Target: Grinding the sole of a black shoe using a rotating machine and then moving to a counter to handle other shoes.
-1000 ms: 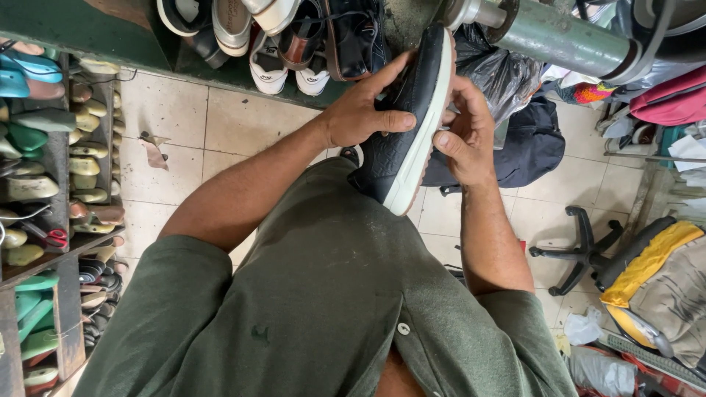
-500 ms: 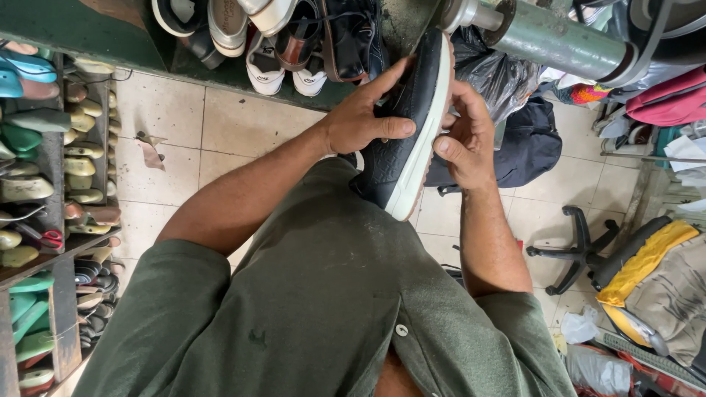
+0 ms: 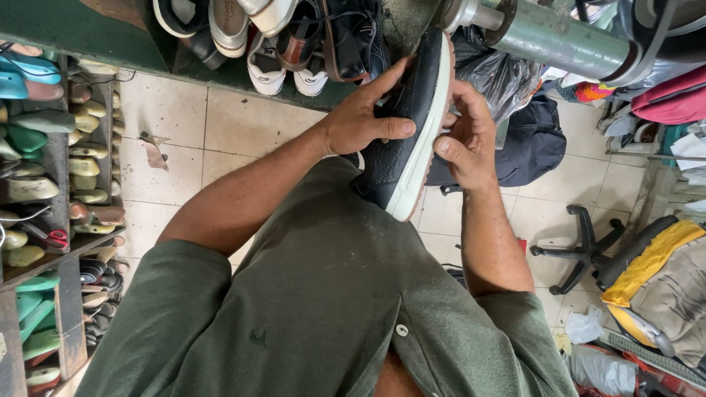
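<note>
Dark sneaker (image 3: 401, 140) held upright between both hands. Left hand (image 3: 360, 121) fingers spread across upper; right hand (image 3: 463, 140) fingers pinching white sole edge. Judged light, upper soft, sole stiffer: grip sole.

No packages, labels, signs or screens in view.
</note>
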